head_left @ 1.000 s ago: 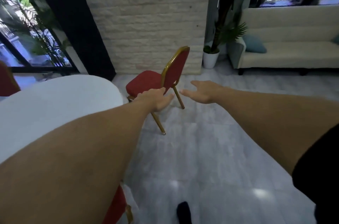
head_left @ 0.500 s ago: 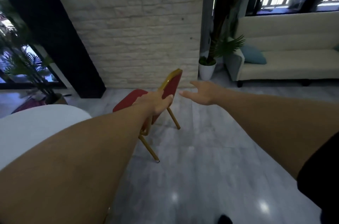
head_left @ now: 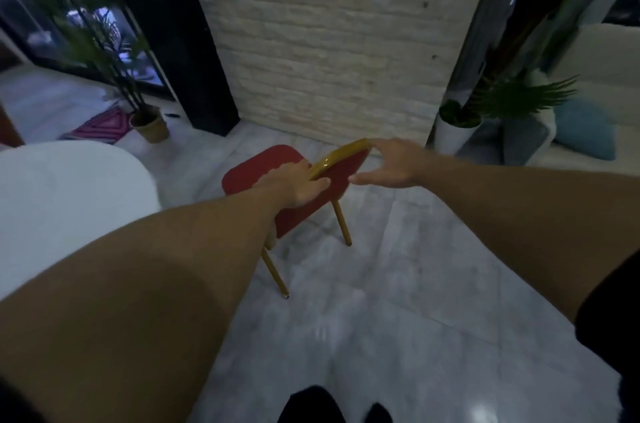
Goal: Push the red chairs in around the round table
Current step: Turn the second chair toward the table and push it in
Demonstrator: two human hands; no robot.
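A red chair [head_left: 263,166] with a gold frame stands on the grey floor ahead of me, its seat facing left toward the round white table [head_left: 69,200]. The chair sits apart from the table's edge. My left hand [head_left: 294,185] is wrapped over the near end of the backrest's gold top rail. My right hand [head_left: 391,162] has its fingers spread, with the fingertips touching the far end of the same rail. The chair's front legs are hidden behind my left arm.
A pale brick wall [head_left: 332,41] and a black pillar [head_left: 173,34] rise behind the chair. Potted plants stand at the left [head_left: 150,124] and right [head_left: 457,124]. A white sofa with a blue cushion [head_left: 585,131] is at far right. My dark shoes [head_left: 311,405] show below.
I have stepped closer and the view tilted down. My left hand has closed on the backrest rail, and my right hand has reached the rail's far end.
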